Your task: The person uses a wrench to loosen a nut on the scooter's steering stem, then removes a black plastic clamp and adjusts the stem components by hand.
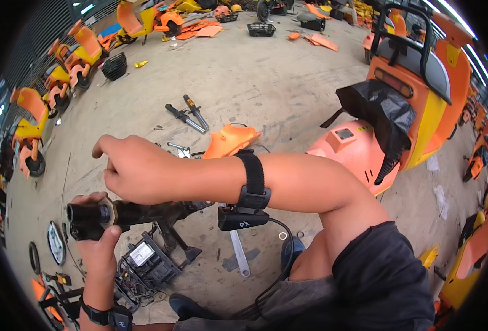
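Observation:
My left hand (101, 251) is wrapped round the end of a thick black frame tube (144, 213), from below and behind. Its thumb presses beside a metal hex nut (108, 213) that sits round the tube near its open end. Above the tube hovers my right hand (139, 170), its forearm crossing the view from the right. Index finger and thumb are bent and apart, with nothing visible between them; the other fingers are mostly hidden. The tube runs right, behind the right forearm. Under it lies a black frame part with a battery-like box (142, 255) and loose wires.
An open-end wrench (239, 255) lies on the floor near my feet. Beyond my arm are two shock absorbers (187, 115) and an orange plastic panel (232, 140). A scooter body (420, 118) stands at the right; more scooters (31, 121) line the left. Black baskets (261, 29) are farther off.

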A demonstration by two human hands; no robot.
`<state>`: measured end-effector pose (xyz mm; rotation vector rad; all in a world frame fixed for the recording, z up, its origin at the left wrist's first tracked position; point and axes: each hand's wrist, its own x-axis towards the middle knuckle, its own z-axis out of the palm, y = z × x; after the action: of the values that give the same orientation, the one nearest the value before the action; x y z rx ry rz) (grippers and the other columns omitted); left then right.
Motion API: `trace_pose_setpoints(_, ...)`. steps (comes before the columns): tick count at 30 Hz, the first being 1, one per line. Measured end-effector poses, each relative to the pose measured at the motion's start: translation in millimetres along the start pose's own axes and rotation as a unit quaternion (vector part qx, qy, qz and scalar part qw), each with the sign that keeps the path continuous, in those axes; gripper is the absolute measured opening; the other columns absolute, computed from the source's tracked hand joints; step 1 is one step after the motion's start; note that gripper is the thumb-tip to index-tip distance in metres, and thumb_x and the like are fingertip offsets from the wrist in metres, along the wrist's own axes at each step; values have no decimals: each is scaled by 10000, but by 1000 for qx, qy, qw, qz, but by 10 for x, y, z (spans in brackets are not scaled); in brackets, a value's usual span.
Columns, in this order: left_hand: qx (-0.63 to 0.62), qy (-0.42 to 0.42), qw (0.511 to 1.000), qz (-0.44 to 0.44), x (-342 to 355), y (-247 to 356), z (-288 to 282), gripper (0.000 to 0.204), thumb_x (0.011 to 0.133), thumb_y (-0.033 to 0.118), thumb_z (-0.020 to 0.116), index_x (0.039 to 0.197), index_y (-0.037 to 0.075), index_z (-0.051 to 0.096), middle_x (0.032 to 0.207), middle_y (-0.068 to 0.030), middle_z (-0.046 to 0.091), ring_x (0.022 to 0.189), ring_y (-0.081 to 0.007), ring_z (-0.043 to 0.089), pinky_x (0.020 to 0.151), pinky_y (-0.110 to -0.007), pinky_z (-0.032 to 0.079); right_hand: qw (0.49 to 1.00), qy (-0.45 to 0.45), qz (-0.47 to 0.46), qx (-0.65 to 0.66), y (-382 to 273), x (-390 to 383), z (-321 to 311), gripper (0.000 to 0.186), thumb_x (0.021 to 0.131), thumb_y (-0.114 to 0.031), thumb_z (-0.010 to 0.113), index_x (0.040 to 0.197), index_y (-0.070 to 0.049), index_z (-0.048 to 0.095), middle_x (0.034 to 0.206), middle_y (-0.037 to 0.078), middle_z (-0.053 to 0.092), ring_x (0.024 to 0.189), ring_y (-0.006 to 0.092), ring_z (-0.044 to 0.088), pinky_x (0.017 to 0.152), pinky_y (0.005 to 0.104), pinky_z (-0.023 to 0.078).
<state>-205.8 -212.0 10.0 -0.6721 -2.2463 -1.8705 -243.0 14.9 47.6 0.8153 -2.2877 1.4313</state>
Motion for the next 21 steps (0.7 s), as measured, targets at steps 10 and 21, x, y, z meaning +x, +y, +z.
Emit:
trace_pose_setpoints(10,-91,-6,996,8,-1,183,159,1130,701,337,889,1557,49,209,1389,-179,517,1171,-206,567,1039,-371,461,1000,-11,1,12,-16,-9,-6,371,884,-105,595,1212,62,549,808,170,713,770,323,697,721,397,538)
trace_pose_setpoints(21,-38,-8,999,1,22,26,13,802,672,26,884,1314,106,409,1214,-67,571,1138,-191,569,1005,-362,473,1000,-6,14,5,-30,13,18,374,902,-124,623,1227,51,562,809,152,711,738,254,687,707,363,537)
